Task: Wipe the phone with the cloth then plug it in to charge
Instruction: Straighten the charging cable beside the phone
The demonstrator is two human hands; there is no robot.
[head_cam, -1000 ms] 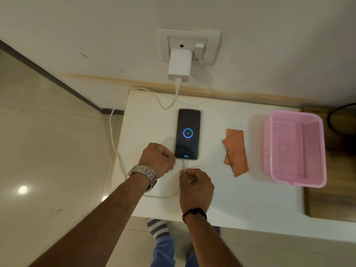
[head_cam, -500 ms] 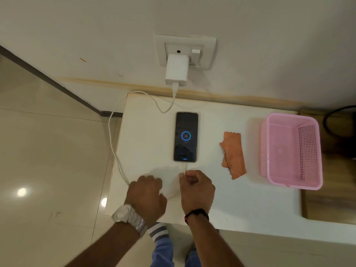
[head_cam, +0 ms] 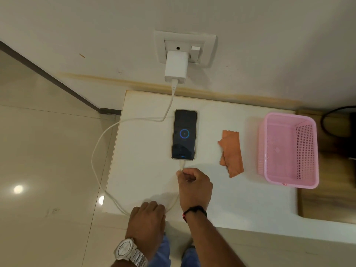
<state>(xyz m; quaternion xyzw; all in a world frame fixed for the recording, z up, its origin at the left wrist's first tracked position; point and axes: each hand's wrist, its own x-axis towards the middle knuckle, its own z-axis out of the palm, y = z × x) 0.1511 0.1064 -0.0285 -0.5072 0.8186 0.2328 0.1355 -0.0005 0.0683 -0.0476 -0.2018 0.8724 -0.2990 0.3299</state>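
Phone (head_cam: 184,134) lies lengthwise straight ahead of right hand (head_cam: 193,186), which pinches cable (head_cam: 181,166) at its near end; left hand (head_cam: 148,218) further back, loosely curled, holding nothing.

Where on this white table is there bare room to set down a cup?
Bare patches: between the black phone and orange cloth, and the near-right stretch below the cloth and pink plastic basket. Crowded: the near-left corner, where the white charging cable loops past the left hand and right hand.

Single head-worn view, wide-angle, looking steeply down and forward from above the white table (head_cam: 240,205) toward the wall socket (head_cam: 185,48). Close range; both forearms enter from the bottom edge.
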